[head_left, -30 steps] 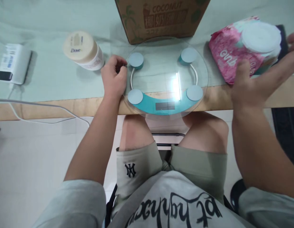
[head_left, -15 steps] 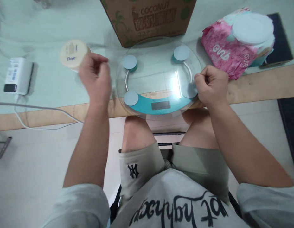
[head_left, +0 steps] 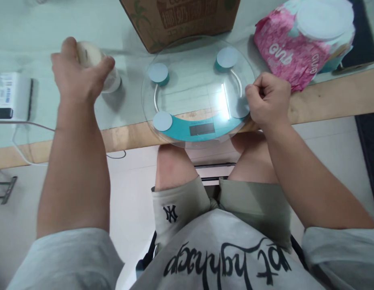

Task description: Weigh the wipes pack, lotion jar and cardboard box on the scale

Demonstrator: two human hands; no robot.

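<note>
A cream-topped Dove jar (head_left: 92, 55) stands on the table at the left, tilted or upright I cannot tell. My left hand (head_left: 78, 72) is wrapped over it, thumb on the right side and fingers on the left, covering much of its lid. Before my knees lies a round glass bathroom scale (head_left: 202, 92) with a teal band and a small grey display, its near edge jutting past the table. My right hand (head_left: 268, 96) is a closed fist at the scale's right edge, with nothing visible in it.
Behind the scale stands a brown coconut carton (head_left: 183, 24). A pink wipes pack (head_left: 286, 52) with a white lid sits at the right, beside a black flat object (head_left: 360, 44). A white power bank (head_left: 14, 96) with a cable lies far left. The wooden table edge (head_left: 126, 137) runs in front.
My left hand has moved left from beside the Dove jar and closed around it. My right fist stays by the scale. The view has shifted slightly.
</note>
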